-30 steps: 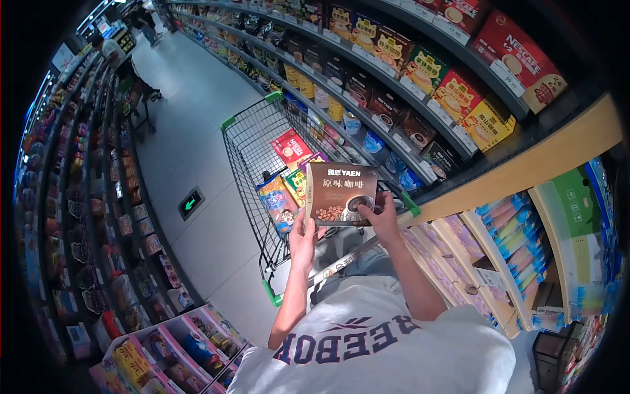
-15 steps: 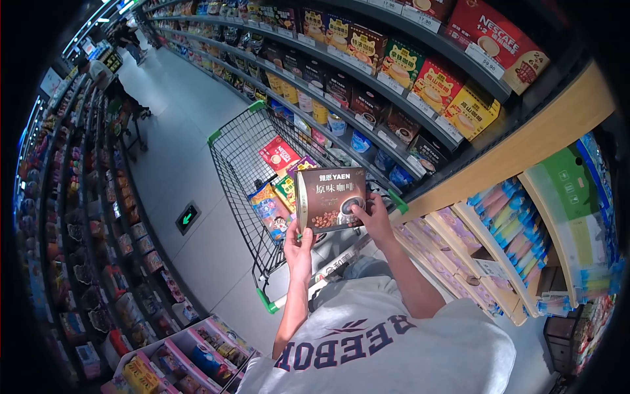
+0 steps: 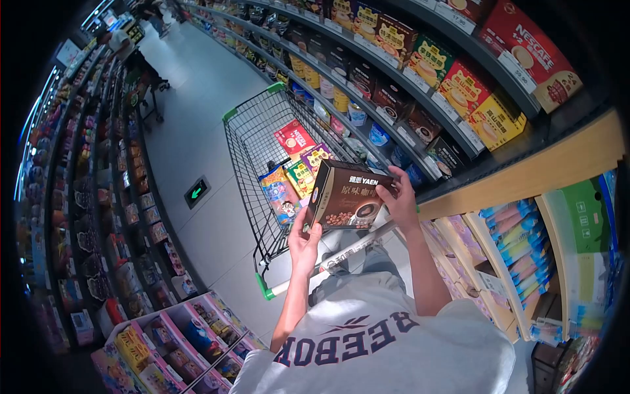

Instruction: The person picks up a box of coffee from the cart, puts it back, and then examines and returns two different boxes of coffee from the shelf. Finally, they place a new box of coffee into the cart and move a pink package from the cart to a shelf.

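One aisle [image 3: 197, 131]: left grip [image 3: 305, 241] and right grip [image 3: 399, 200] both pinch one coffee box [image 3: 351, 198] near one cart [image 3: 252, 131].

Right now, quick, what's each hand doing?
Left hand: holding the brown coffee box by its lower left corner.
Right hand: holding the same box by its right side.

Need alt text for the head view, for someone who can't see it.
A left hand and a right hand hold a brown YAEN coffee box in front of a wire shopping cart containing a red Nescafé box and other packages. Shelves of boxed goods stand at the right.
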`<move>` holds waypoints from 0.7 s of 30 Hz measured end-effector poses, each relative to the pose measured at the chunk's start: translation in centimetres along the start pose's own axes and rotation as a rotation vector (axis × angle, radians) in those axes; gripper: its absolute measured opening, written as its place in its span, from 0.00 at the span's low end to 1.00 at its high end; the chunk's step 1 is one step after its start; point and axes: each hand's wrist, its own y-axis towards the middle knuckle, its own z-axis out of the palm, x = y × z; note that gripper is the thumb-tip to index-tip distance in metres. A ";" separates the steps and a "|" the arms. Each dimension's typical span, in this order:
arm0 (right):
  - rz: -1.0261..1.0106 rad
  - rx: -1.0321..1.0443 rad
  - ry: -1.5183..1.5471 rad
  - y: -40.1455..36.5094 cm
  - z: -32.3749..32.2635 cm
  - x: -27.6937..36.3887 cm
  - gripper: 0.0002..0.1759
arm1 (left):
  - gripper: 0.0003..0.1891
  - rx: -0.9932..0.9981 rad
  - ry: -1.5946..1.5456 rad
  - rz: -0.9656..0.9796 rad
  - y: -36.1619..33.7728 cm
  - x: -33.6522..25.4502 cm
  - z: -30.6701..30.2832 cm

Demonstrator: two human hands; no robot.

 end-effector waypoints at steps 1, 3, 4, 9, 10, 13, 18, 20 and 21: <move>-0.002 0.026 0.004 0.8 -0.3 0.1 0.31 | 0.32 -0.004 -0.029 0.005 0.1 0.2 0.3; -0.009 0.081 -0.032 2.4 -1.2 -0.4 0.28 | 0.30 -0.030 -0.044 -0.012 0.2 0.2 1.0; -0.001 0.102 -0.041 3.1 -1.4 -0.3 0.28 | 0.30 -0.029 -0.045 -0.022 0.3 -0.2 1.4; -0.029 0.129 0.100 4.8 -2.4 -0.6 0.25 | 0.30 -0.078 -0.119 -0.059 1.8 -1.1 3.2; 0.007 0.136 0.101 4.7 -2.6 -0.2 0.26 | 0.33 -0.098 -0.103 -0.045 1.9 -1.7 3.8; 0.082 0.055 0.226 5.0 -2.4 -0.9 0.26 | 0.34 -0.081 0.018 0.107 2.3 -1.7 5.1; 0.175 0.023 0.219 5.7 -2.4 -0.7 0.27 | 0.30 -0.110 0.075 0.048 2.6 -2.1 6.2; 0.148 0.012 0.146 5.8 -2.5 -0.5 0.26 | 0.27 -0.157 0.073 0.020 2.7 -2.4 6.6; 0.137 0.021 0.130 6.0 -2.6 -0.6 0.26 | 0.27 -0.163 0.045 0.022 2.8 -1.9 6.4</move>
